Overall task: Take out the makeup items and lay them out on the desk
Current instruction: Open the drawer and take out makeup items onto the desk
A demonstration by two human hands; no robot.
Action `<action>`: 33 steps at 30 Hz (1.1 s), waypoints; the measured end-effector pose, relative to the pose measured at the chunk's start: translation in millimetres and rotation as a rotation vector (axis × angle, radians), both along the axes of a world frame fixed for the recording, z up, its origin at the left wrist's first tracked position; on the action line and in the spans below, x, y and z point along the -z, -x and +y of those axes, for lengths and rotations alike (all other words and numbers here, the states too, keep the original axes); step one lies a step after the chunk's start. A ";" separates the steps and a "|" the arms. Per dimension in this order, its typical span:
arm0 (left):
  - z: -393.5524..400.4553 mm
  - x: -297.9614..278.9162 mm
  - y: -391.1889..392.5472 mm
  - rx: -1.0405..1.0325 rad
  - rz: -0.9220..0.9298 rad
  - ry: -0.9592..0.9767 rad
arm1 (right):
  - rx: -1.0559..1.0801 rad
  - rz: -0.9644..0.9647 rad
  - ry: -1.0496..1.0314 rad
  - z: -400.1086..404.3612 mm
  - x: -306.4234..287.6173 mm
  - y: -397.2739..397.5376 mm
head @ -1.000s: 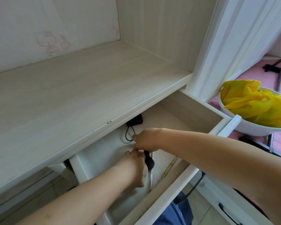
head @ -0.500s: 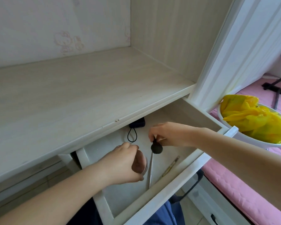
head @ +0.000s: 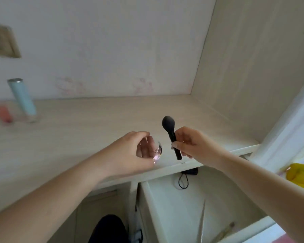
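Head view: both hands are up over the near edge of the surface (head: 77, 123), w/ the open drawer (head: 165, 207) below them. Right hand (head: 195, 146) pinches a black makeup brush (head: 171, 135) by mid-handle, bristle head pointing up and far, handle end hanging just over the surface edge. Left hand (head: 132, 151) is curled round a small clear compact (head: 156, 149); its shiny rim pokes out on the right side, rest hidden by the fingers.

Still in the drawer: a thin silver stick (head: 201, 223), a brownish pencil (head: 223, 232) near the front, a black cord loop (head: 182, 181) at the back.

Far left on the surface stand a pale blue tube (head: 23, 99) and a blurred pink thing (head: 3, 114).

Step in hand, as I read it: setting both down. Best to carry them farther in from the edge, lay the brush flat so it can't roll off into the drawer, put the compact beside it but apart, then let go and go back for the rest.
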State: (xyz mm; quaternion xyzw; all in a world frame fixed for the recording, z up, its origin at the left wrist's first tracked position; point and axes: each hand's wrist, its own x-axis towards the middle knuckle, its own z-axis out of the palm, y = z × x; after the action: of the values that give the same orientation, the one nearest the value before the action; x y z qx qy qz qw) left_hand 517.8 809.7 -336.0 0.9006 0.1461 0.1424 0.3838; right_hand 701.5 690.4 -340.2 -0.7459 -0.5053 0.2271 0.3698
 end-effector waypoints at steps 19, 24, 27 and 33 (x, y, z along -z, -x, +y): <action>226.0 53.4 74.9 -0.716 0.096 -0.333 | 0.043 0.029 0.133 251.3 21.8 87.6; 246.7 51.3 70.9 -0.750 0.132 -0.341 | 0.052 -0.025 0.184 285.6 29.5 91.6; 257.1 55.4 67.5 -0.761 0.175 -0.333 | 0.068 -0.064 0.210 302.3 31.9 93.9; 274.1 66.0 62.0 -0.780 0.258 -0.350 | 0.076 -0.250 0.266 325.0 35.8 97.2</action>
State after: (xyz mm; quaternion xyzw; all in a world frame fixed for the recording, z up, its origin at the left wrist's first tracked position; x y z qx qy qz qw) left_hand 455.8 1083.8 -402.0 0.8399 0.4952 0.1856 0.1217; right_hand 604.3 1015.4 -376.1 -0.8292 -0.4843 0.1835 0.2105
